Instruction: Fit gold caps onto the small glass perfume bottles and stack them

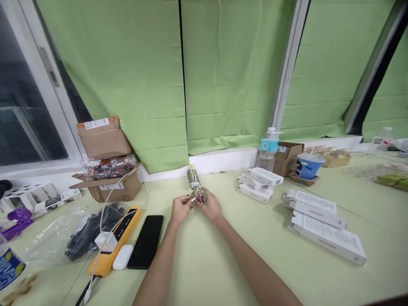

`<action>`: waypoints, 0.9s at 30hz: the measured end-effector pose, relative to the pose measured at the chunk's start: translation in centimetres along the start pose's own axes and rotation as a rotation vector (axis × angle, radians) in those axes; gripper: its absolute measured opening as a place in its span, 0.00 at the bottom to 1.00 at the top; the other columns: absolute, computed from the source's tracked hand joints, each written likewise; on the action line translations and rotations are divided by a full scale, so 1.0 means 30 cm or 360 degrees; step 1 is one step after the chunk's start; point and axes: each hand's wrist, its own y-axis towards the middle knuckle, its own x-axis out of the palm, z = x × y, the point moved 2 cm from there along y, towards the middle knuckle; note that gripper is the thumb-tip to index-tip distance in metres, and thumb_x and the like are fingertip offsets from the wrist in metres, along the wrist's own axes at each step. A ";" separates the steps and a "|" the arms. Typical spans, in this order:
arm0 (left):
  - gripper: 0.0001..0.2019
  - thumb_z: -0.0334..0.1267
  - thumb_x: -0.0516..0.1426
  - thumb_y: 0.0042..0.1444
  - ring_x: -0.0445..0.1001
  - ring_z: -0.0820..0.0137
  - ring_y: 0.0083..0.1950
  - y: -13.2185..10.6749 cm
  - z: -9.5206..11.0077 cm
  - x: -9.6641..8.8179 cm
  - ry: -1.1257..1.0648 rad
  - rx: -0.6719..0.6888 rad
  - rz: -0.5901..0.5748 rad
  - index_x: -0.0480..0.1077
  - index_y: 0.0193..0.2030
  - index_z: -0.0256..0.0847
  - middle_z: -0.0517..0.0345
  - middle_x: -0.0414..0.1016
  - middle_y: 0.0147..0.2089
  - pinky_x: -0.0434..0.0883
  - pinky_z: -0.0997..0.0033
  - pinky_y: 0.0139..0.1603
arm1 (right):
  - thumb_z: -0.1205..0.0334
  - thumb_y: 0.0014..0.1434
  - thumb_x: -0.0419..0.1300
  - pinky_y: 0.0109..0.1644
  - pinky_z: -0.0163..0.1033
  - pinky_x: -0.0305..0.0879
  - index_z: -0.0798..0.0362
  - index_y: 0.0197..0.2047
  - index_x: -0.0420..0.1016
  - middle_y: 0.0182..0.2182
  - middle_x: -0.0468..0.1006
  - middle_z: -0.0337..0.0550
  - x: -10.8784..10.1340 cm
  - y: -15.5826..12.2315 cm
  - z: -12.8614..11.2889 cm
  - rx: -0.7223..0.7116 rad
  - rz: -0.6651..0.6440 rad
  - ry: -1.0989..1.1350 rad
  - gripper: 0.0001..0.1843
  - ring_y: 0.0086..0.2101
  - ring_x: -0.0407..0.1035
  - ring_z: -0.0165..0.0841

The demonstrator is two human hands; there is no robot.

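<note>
My two hands meet over the middle of the pale green table (223, 263). My right hand (213, 207) is wrapped round the near end of a small clear bottle-like object (195, 183) with gold fittings, which lies pointing away from me. My left hand (179, 209) pinches a small gold piece at that same near end. What the gold piece is I cannot make out.
A black phone (146, 240), a yellow device (116, 238) with a white charger and cable, and a bag of dark parts (89, 231) lie to the left. Cardboard boxes (105, 165) stand at back left. White boxes (321, 223), a water bottle (267, 149) and a blue cup (308, 165) are on the right.
</note>
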 end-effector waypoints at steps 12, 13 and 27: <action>0.12 0.42 0.64 0.48 0.75 0.69 0.31 0.001 -0.012 -0.004 0.0011 0.0006 -0.0021 0.80 0.35 0.34 0.52 0.80 0.32 0.69 0.74 0.32 | 0.56 0.51 0.65 0.52 0.44 0.66 0.47 0.63 0.62 0.51 0.76 0.47 0.014 0.013 0.031 -0.0056 -0.0024 0.0016 0.36 0.51 0.71 0.44; 0.12 0.42 0.64 0.49 0.75 0.69 0.31 0.000 -0.010 -0.005 0.0012 0.0020 -0.0027 0.80 0.35 0.34 0.52 0.80 0.32 0.69 0.74 0.32 | 0.55 0.51 0.65 0.53 0.44 0.66 0.47 0.63 0.62 0.52 0.76 0.48 0.017 0.013 0.031 -0.0074 -0.0052 0.0020 0.37 0.51 0.70 0.44; 0.13 0.43 0.65 0.46 0.76 0.68 0.31 0.002 -0.008 0.002 -0.0034 -0.0039 -0.0009 0.80 0.33 0.33 0.50 0.80 0.32 0.71 0.73 0.31 | 0.60 0.52 0.64 0.49 0.41 0.66 0.46 0.61 0.64 0.48 0.77 0.44 -0.012 0.005 0.003 0.0028 0.0049 0.0008 0.32 0.49 0.71 0.42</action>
